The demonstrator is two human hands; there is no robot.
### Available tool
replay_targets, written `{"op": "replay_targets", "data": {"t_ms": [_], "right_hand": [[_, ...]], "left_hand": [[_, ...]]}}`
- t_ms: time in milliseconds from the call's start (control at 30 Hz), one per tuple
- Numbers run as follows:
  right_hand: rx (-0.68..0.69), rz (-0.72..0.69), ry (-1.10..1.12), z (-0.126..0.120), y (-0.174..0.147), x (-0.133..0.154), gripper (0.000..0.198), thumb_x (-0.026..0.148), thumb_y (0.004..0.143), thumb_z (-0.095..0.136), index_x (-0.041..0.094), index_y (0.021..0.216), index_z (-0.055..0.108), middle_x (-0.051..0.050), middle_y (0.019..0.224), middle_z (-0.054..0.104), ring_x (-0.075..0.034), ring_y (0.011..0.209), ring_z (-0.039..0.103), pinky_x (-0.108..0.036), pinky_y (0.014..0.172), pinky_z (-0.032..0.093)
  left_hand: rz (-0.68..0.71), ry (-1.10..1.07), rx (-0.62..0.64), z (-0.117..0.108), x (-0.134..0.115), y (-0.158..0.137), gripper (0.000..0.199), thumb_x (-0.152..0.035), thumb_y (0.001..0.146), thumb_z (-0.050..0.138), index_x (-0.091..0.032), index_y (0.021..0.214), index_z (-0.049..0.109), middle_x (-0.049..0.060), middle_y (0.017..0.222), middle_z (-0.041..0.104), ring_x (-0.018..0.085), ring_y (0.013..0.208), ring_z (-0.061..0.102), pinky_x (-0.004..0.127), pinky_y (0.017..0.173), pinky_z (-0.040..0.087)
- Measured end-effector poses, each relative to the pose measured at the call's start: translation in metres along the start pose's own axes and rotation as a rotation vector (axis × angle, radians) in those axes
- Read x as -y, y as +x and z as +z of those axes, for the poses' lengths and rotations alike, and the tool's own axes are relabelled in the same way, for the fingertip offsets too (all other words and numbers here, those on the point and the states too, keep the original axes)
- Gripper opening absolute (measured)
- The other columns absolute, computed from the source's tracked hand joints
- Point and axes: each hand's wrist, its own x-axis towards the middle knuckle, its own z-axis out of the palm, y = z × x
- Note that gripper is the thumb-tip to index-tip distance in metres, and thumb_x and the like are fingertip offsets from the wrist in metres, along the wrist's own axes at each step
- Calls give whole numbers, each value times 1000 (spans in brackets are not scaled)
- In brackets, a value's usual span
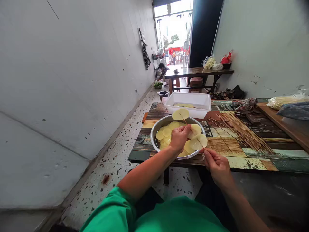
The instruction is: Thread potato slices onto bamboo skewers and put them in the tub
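Observation:
A thin wooden skewer [185,121] slants over a metal basin [154,141], with pale yellow potato slices along it. One slice [180,114] sits at its far end, another [198,142] close to my right hand. My left hand [179,138] is closed around the middle of the skewer, its fingers against a middle slice [195,129]; its exact hold is partly hidden. Between thumb and fingers, my right hand [217,165] pinches the skewer's near end, just beyond the basin's right rim. Below, many loose slices [166,131] lie in liquid in the basin.
Behind the basin stands a white plastic tub [190,112] with slices inside. Loose skewers [246,132] lie spread on the patterned table [231,162] to the right, near a crumpled cloth [245,104] and bags [282,102]. A wall [96,64] runs along the left.

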Motion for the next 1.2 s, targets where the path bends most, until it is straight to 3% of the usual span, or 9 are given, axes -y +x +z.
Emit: {"op": "replay_targets", "data": {"t_ms": [133, 200, 333, 433, 600, 733, 967, 1200], "right_hand": [[12, -3, 22, -7, 2, -2, 49, 60, 85, 59, 13, 97, 69, 7, 50, 33, -10, 45, 30, -25, 43, 24], [13, -17, -26, -11, 1, -6, 47, 58, 87, 58, 15, 98, 70, 6, 51, 35, -10, 46, 32, -25, 44, 25], [57, -17, -103, -18, -4, -12, 41, 55, 89, 57, 17, 98, 71, 5, 52, 37, -12, 47, 34, -26, 45, 26], [60, -9, -110, -20, -5, -14, 41, 55, 88, 57, 17, 95, 71, 5, 52, 36, -11, 47, 34, -26, 45, 25], [88, -11, -124, -22, -8, -15, 41, 56, 87, 57, 18, 93, 69, 5, 53, 37, -12, 47, 34, -26, 45, 25], [113, 27, -95, -25, -12, -16, 42, 58, 88, 56, 18, 96, 67, 6, 53, 35, -11, 47, 31, -26, 45, 22], [120, 78, -36, -21, -20, -9, 44, 60, 88, 55, 18, 99, 64, 7, 53, 34, -11, 47, 32, -26, 46, 23], [49, 98, -60, -19, -25, -12, 47, 63, 87, 55, 19, 98, 65, 6, 53, 34, -12, 47, 32, -27, 46, 23]], "left_hand": [[-159, -58, 61, -8, -12, 6, 34, -47, 76, 76, -14, 78, 70, 5, 74, 68, 14, 65, 61, 26, 61, 49], [-196, -117, 10, -15, -22, 12, 36, -48, 77, 75, -13, 85, 68, 7, 79, 69, 15, 70, 64, 28, 65, 52], [-82, -271, -141, -29, -38, 24, 25, -35, 80, 76, -14, 87, 62, 5, 80, 69, 13, 69, 64, 32, 74, 55], [-19, -249, -155, -33, -42, 28, 15, -24, 80, 73, -14, 82, 61, 1, 75, 65, 10, 62, 60, 30, 72, 54], [32, -236, -209, -31, -43, 29, 15, -26, 78, 73, -16, 79, 62, 0, 75, 63, 11, 66, 58, 27, 69, 51], [140, -158, -216, -30, -43, 28, 17, -27, 72, 77, -15, 78, 66, -1, 75, 64, 11, 67, 57, 25, 67, 48], [369, -31, -284, -29, -36, 26, 9, -24, 73, 73, -16, 75, 69, -2, 68, 66, 9, 63, 55, 22, 67, 44], [409, 107, -214, -32, -33, 26, 11, -26, 72, 75, -17, 72, 69, -2, 67, 66, 10, 63, 55, 22, 67, 42]]}}
